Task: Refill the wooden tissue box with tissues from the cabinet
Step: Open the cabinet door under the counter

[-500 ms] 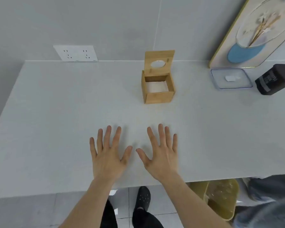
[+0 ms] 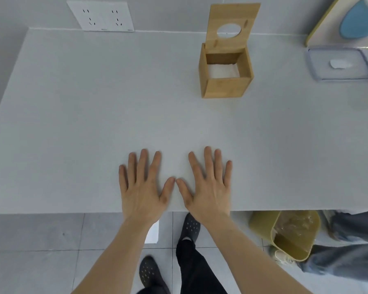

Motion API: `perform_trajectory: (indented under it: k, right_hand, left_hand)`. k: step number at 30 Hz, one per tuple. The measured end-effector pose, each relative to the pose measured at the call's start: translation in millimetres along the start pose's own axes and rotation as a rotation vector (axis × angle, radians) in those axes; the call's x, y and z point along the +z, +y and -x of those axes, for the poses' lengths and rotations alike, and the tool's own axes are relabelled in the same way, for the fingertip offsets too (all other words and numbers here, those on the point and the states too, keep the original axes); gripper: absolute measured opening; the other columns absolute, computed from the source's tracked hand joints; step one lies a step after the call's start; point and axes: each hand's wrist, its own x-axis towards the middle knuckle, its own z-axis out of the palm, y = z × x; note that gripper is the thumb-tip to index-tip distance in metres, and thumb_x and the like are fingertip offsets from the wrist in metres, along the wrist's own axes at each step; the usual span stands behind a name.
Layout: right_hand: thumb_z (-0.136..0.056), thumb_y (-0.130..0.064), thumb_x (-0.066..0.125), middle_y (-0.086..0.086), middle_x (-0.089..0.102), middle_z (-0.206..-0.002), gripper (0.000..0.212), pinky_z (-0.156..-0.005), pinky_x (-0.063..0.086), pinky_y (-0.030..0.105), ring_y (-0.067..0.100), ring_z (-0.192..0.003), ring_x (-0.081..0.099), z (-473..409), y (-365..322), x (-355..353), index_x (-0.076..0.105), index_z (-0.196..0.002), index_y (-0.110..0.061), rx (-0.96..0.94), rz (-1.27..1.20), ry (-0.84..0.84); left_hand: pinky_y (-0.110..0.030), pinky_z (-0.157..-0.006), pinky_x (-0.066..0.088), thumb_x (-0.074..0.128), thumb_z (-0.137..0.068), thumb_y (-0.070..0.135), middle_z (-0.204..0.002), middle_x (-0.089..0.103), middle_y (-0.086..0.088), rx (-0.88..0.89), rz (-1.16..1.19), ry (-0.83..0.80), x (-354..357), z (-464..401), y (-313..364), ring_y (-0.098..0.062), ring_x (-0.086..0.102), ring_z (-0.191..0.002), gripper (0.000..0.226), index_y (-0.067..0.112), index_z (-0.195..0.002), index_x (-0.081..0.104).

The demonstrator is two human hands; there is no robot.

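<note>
Thumbs now touch, both hands [image 2: 174,187] flat, empty on surface [image 2: 72,102]; wooden tissue box [image 2: 225,85] lid up, tissues not yet fetched.

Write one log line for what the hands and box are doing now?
left hand: flat, empty | right hand: flat, empty | box: lid up | table

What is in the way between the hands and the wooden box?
Nothing visible. Only bare counter lies between the left hand, the right hand and the wooden tissue box, whose lid stands open.
</note>
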Motion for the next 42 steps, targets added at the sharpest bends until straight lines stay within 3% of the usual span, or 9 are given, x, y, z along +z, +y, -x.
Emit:
perform_trajectory:
  k: [10, 13, 18, 22, 24, 26, 29, 34, 42]
  right_hand:
    - [-0.096, -0.072, 0.03, 0.009, 0.016, -0.173, 0.077, -0.127, 0.008, 0.06, 0.033, -0.16, 0.005, 3, -5, 9, 0.028, -0.161, -0.032, 0.026, 0.028, 0.087]
    - [-0.095, -0.072, 0.03, 0.009, 0.018, -0.173, 0.076, -0.127, 0.009, 0.059, 0.033, -0.16, 0.009, 4, -5, 13, 0.029, -0.161, -0.033, 0.032, 0.037, 0.123]
    - [-0.094, -0.072, 0.026, 0.005, 0.014, -0.174, 0.076, -0.129, 0.005, 0.056, 0.031, -0.16, 0.006, 4, -5, 15, 0.025, -0.161, -0.036, 0.046, 0.036, 0.127]
    - [-0.095, -0.072, 0.025, 0.005, 0.016, -0.173, 0.075, -0.128, 0.006, 0.056, 0.031, -0.16, 0.008, 5, -5, 19, 0.027, -0.161, -0.036, 0.044, 0.038, 0.156]
    - [-0.095, -0.072, 0.025, 0.006, 0.017, -0.173, 0.075, -0.128, 0.006, 0.056, 0.031, -0.16, 0.008, 5, -4, 19, 0.027, -0.161, -0.035, 0.042, 0.044, 0.162]
    - [-0.095, -0.072, 0.025, 0.006, 0.018, -0.173, 0.075, -0.128, 0.007, 0.056, 0.031, -0.16, 0.009, 5, -4, 20, 0.028, -0.16, -0.036, 0.04, 0.045, 0.171]
    - [-0.094, -0.072, 0.027, 0.006, 0.021, -0.172, 0.075, -0.128, 0.009, 0.055, 0.031, -0.159, 0.012, 4, -4, 21, 0.031, -0.159, -0.035, 0.035, 0.038, 0.195]
    - [-0.094, -0.072, 0.029, 0.005, 0.023, -0.172, 0.074, -0.128, 0.009, 0.055, 0.03, -0.159, 0.012, 3, -3, 22, 0.032, -0.159, -0.036, 0.034, 0.027, 0.208]
    - [-0.095, -0.072, 0.027, 0.007, 0.022, -0.172, 0.075, -0.128, 0.009, 0.056, 0.031, -0.159, 0.013, 5, -4, 20, 0.031, -0.16, -0.035, 0.02, 0.026, 0.203]
  left_hand:
    - [-0.054, -0.128, 0.003, 0.032, -0.097, 0.067, -0.171, 0.018, -0.004, 0.049, 0.113, 0.067, 5, 3, -8, -0.03, 0.003, -0.16, 0.073, 0.03, -0.16, 0.025]
    - [-0.051, -0.127, 0.013, 0.039, -0.099, 0.057, -0.164, 0.036, -0.007, 0.07, 0.233, 0.14, 6, 13, -14, -0.03, 0.02, -0.156, 0.065, 0.021, -0.153, 0.042]
    - [-0.043, -0.104, 0.04, 0.055, -0.098, 0.035, -0.13, 0.062, -0.005, 0.233, 0.264, 0.352, 13, 71, -23, -0.029, 0.052, -0.122, 0.037, 0.015, -0.128, 0.064]
    - [-0.034, -0.087, 0.042, 0.054, -0.095, 0.031, -0.106, 0.067, 0.001, 0.351, 0.278, 0.221, 40, 115, -29, -0.027, 0.059, -0.097, 0.024, 0.016, -0.111, 0.064]
    - [-0.033, -0.094, 0.042, 0.05, -0.095, 0.035, -0.115, 0.067, 0.002, 0.332, 0.242, 0.095, 56, 124, -33, -0.027, 0.061, -0.106, 0.033, 0.017, -0.12, 0.062]
    - [-0.039, -0.111, 0.04, 0.05, -0.096, 0.041, -0.139, 0.059, -0.003, 0.274, 0.194, 0.008, 68, 125, -39, -0.029, 0.053, -0.13, 0.05, 0.016, -0.139, 0.053]
    - [-0.049, -0.128, 0.02, 0.051, -0.095, 0.048, -0.156, 0.044, -0.01, 0.24, 0.073, -0.022, 76, 113, -45, -0.034, 0.034, -0.149, 0.072, 0.014, -0.156, 0.034]
    - [-0.053, -0.128, 0.013, 0.049, -0.094, 0.054, -0.158, 0.04, -0.009, 0.22, -0.02, -0.076, 88, 99, -44, -0.035, 0.027, -0.151, 0.079, 0.014, -0.158, 0.028]
    - [-0.045, -0.114, 0.034, 0.046, -0.096, 0.054, -0.15, 0.045, 0.005, 0.181, 0.054, -0.027, 80, 140, -49, -0.023, 0.032, -0.148, 0.06, 0.028, -0.15, 0.041]
